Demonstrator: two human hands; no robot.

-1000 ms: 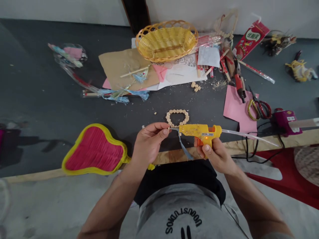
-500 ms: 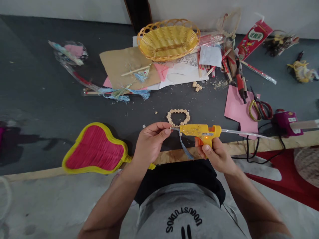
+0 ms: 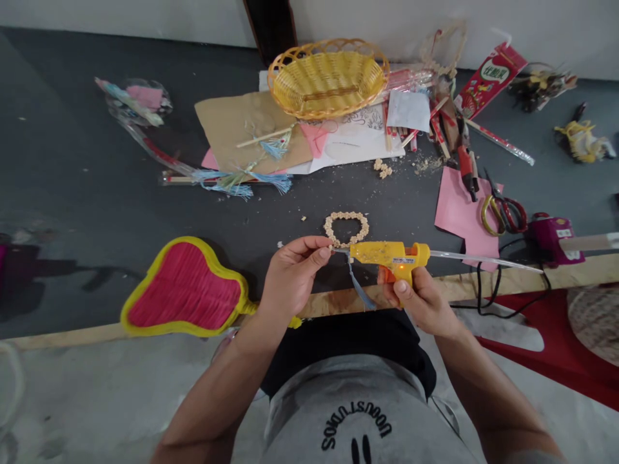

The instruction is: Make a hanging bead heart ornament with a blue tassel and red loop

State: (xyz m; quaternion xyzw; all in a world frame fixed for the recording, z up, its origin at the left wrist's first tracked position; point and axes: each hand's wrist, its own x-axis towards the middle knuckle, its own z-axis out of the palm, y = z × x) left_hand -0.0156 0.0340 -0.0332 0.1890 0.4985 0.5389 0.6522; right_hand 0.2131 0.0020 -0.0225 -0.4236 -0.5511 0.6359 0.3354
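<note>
Glue gun [image 3: 387, 253] in right hand [image 3: 425, 299] — left hand [image 3: 294, 274] pinching near its nozzle.

Craft workshop; long grey worktable [image 3: 130, 212] with scissors [image 3: 503, 209] and pliers [image 3: 467, 169] at right; paper sheets [image 3: 261, 109], tassels [image 3: 242, 179] and scattered scraps [image 3: 428, 163] toward the far side; concrete floor [image 3: 106, 393].

basket [image 3: 329, 80]: woven, glossy | scissors [image 3: 503, 209]: metal blades | tabletop [image 3: 145, 212]: matt, smooth
</note>
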